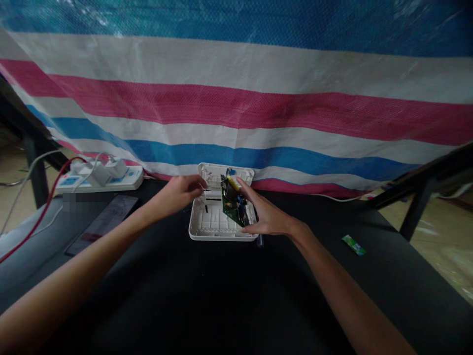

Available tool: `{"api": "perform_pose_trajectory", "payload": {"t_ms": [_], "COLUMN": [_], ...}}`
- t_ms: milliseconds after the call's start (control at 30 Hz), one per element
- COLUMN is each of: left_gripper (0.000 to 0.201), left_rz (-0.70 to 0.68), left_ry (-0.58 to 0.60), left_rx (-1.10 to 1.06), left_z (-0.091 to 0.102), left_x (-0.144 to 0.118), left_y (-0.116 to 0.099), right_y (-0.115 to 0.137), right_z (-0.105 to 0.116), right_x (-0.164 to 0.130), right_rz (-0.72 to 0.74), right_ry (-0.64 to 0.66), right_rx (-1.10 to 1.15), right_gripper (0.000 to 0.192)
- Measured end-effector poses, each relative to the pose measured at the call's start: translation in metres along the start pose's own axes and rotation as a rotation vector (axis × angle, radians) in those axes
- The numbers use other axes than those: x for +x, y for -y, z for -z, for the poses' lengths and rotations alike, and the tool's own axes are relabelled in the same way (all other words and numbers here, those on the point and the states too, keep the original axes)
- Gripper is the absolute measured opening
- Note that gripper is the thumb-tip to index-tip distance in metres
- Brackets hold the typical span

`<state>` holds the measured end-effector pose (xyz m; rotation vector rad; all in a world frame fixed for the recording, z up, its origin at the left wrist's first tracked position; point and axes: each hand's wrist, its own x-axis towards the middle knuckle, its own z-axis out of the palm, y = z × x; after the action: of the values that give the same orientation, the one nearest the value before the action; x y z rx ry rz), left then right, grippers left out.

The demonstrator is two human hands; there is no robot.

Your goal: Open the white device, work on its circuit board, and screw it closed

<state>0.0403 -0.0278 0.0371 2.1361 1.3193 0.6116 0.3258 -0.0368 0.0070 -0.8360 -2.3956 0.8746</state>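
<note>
My right hand [269, 213] grips a green circuit board [229, 209] by its edges, thumb on the near side and fingers on the far side. The board is tilted on edge and carries dark, yellow and blue parts. Beneath it lies a white plastic casing half [207, 231], its ribbed inside facing up. A second white casing piece [210, 170] is just behind, against the striped sheet. My left hand [180, 193] hovers at the casing's left, fingers curled together; anything between the fingertips is too small to make out. A dark pen-like thing [260, 240] shows beside the casing's right corner.
A white power strip [133, 178] with plugged-in chargers and red and white cables is at the left. A phone [101, 224] lies nearby. A small green packet [354, 245] rests on the black table [236, 301] at right. A striped sheet [236, 108] hangs behind.
</note>
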Motion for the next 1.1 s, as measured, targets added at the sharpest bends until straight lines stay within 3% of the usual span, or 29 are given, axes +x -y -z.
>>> {"api": "perform_pose_trajectory", "payload": {"t_ms": [67, 133, 200, 300, 467, 600, 1100], "left_gripper": [0.040, 0.067, 0.090, 0.104, 0.109, 0.107, 0.106], "left_rz": [-0.020, -0.055, -0.082, -0.116, -0.116, -0.094, -0.114], "left_ry": [0.154, 0.257, 0.316, 0.340, 0.326, 0.410, 0.416], "left_rx": [0.220, 0.361, 0.459, 0.536, 0.573, 0.538, 0.546], "left_z": [-0.010, -0.018, -0.022, -0.024, -0.021, -0.018, -0.019], "left_x": [-0.002, -0.006, -0.011, -0.015, -0.015, -0.015, -0.012], "left_y": [0.008, 0.011, 0.012, 0.011, 0.008, 0.007, 0.010], "right_y": [-0.004, -0.007, -0.010, -0.012, -0.010, -0.010, -0.015], "right_z": [0.000, -0.001, -0.003, -0.007, -0.011, -0.013, -0.005], "right_x": [-0.003, -0.007, -0.010, -0.015, -0.018, -0.016, -0.025], "right_rz": [-0.016, -0.040, -0.036, 0.003, 0.047, 0.058, -0.033], "right_ry": [-0.008, -0.031, -0.066, -0.136, -0.163, -0.156, -0.195], "right_rx": [0.037, 0.098, 0.191, 0.327, 0.398, 0.438, 0.486], "right_gripper": [0.125, 0.123, 0.123, 0.125, 0.123, 0.122, 0.112]}}
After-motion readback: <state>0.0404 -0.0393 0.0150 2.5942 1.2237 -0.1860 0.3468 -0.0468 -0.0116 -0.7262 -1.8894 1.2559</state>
